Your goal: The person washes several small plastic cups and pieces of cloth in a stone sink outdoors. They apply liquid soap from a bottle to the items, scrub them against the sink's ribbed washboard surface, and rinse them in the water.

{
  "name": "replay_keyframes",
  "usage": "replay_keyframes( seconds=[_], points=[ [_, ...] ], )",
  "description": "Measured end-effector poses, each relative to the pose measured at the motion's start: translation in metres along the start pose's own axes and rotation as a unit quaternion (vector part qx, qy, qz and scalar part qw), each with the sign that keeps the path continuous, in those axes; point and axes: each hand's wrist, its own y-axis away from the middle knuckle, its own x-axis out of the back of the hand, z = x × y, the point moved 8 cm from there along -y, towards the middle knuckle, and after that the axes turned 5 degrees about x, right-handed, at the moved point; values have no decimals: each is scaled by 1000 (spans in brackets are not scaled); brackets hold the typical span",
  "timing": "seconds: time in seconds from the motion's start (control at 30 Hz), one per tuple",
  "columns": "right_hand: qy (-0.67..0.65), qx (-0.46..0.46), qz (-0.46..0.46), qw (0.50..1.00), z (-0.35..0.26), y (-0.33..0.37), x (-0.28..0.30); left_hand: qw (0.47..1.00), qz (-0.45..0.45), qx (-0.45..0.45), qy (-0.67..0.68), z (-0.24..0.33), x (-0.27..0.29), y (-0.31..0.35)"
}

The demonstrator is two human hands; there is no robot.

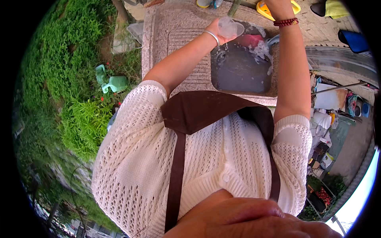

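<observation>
Away on the left, leafy green plants [59,43] crowd the ground, with two teal watering cans [117,84] sitting among them. Next I see the person's white knitted sleeve [129,115], and past it the bare left forearm reaching across the ridged drainboard [190,77] of a speckled stone sink [154,43]. The left hand [215,29], a pale bangle [213,36] at its wrist, is curled around a clear plastic container [230,27], gripping it over the far left corner of the basin. Nearer to me than the sink, a brown apron [198,111] bulges out from the person's chest. Grey water [238,75] fills the basin, and toward its far right a pinkish-red thing [252,40] shows beside white suds [260,51], too covered to name. A yellow tray [262,10] stands behind the basin, and the right hand [279,5], red beads [285,22] round the wrist, is over it, cut off by the upper edge, so I cannot tell whether it grips anything. Farther right, a white bucket [322,119] stands amid clutter
</observation>
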Motion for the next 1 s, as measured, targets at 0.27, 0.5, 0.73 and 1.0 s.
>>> replay_keyframes(
  seconds=[0.27,0.5,0.73,1.0],
  points=[
    [-19,-189,-86,978,128,124,-50,999,-29,-19,-10,1,6,4],
    [120,-156,-161,967,133,121,-62,997,51,37,-47,-17,18,-16],
    [18,-178,-122,976,134,119,-73,995,71,30,-60,-12,25,-28],
    [-20,-194,-105,975,127,115,-75,991,118,20,-62,-4,22,-13]
  ],
)
